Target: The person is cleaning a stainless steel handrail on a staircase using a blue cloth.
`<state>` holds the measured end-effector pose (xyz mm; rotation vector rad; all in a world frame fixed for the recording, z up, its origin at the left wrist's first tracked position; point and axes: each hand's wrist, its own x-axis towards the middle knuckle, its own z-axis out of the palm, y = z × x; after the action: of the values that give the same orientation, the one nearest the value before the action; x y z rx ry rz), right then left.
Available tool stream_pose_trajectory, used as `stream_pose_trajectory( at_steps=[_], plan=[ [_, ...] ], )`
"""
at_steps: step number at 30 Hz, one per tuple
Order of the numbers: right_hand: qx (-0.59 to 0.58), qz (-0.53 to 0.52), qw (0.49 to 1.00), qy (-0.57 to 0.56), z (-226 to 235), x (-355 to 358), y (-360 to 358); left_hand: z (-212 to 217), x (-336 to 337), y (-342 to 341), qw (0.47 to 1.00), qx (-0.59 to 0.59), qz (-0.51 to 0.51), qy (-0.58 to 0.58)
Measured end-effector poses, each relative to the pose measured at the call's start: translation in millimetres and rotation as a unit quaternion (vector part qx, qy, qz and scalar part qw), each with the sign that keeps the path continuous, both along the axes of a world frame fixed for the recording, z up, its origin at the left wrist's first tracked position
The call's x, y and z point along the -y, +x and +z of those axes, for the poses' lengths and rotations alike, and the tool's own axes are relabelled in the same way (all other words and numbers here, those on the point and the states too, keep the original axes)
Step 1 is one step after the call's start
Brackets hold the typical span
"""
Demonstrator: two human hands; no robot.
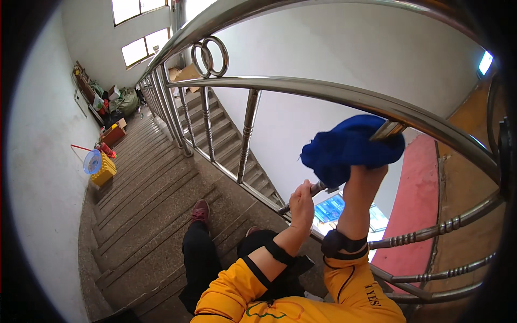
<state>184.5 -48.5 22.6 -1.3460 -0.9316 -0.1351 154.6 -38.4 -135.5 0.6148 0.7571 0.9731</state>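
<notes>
A blue cloth [347, 148] is bunched around the upper part of a metal baluster [388, 131] in the stair railing. My right hand [367, 173] reaches up into the cloth and presses it to the bar; the fabric hides its fingers. Lower on the same baluster, my left hand [302, 202] is closed around the metal, just below the cloth. Above both hands runs the shiny lower rail [301, 86], into which the balusters rise.
Stone steps [145, 199] descend to the left, with my shoe [200, 211] on one. By the wall stand a yellow basket [105, 170] and a blue round basin [92, 161]. Piled bags [125, 101] lie farther down. A curved handrail [242, 12] arches overhead.
</notes>
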Motion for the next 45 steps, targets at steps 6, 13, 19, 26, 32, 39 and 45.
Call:
stream_pose_trajectory(
  at_steps=[6, 13, 19, 26, 32, 39, 45],
  plan=[
    [-0.021, 0.038, 0.992, 0.118, 40.3, -10.3, 4.2, 16.5, 1.7, -6.4, 1.000, -0.027, -0.001, -0.013],
    [-0.006, 0.072, 0.993, 0.092, 36.6, -8.2, 17.8, 19.9, 1.1, -7.0, 0.999, -0.038, -0.011, -0.017],
    [-0.004, 0.064, 0.989, 0.134, 28.9, -12.0, 13.4, 19.8, 0.8, -9.1, 1.000, -0.010, -0.007, -0.029],
    [-0.032, 0.012, 0.998, 0.044, -9.6, -3.2, 5.1, 19.3, 2.0, -9.0, 0.999, 0.029, -0.029, -0.035],
    [-0.023, 0.020, 1.000, 0.006, -1.4, -2.0, -1.2, 22.2, -0.9, -13.6, 0.996, 0.065, -0.003, -0.063],
    [-0.017, 0.067, 0.997, -0.016, -40.0, -2.3, 5.4, 29.0, 1.1, -11.4, 0.990, 0.110, 0.053, -0.076],
    [-0.057, 0.111, 0.992, -0.024, -80.7, 0.2, 3.5, 27.3, 7.5, -15.1, 0.996, 0.079, 0.042, -0.003]
  ],
)
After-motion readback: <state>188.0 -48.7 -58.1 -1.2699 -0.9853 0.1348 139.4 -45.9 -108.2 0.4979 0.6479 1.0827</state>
